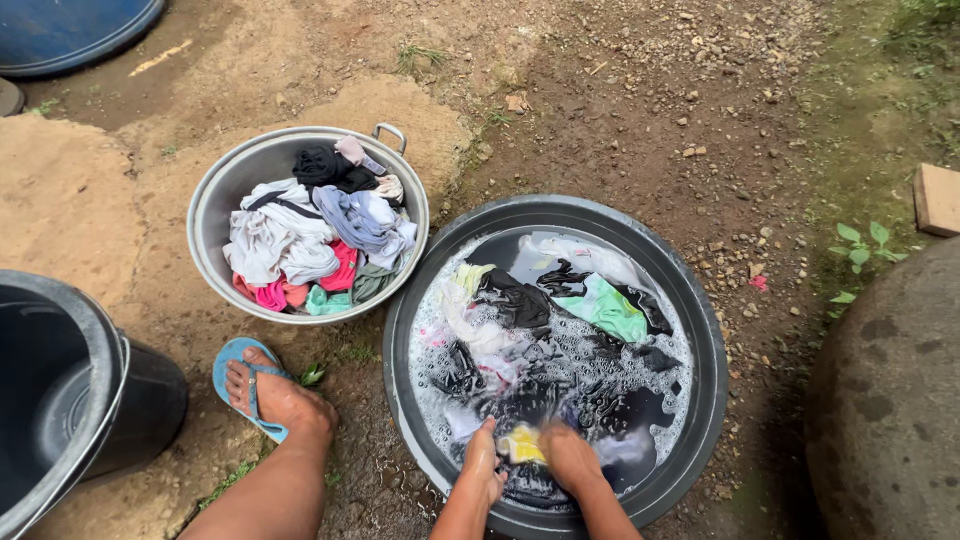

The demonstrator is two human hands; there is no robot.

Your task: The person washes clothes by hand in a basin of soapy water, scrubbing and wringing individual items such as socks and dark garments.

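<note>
A wide dark basin (700,330) sits on the dirt, full of soapy water and soaking clothes, among them a green garment (612,308) and dark pieces. At its near edge my left hand (483,463) and my right hand (568,457) both grip a yellow cloth (523,443) between them, just above the suds. My fingers are partly sunk in wet fabric.
A metal bowl (215,200) heaped with wrung white, pink and black clothes stands to the left. A black bucket (70,400) is at the far left, a blue drum (60,30) at the top left, a large stone (890,400) at right. My foot in a blue sandal (240,385) rests near the basin.
</note>
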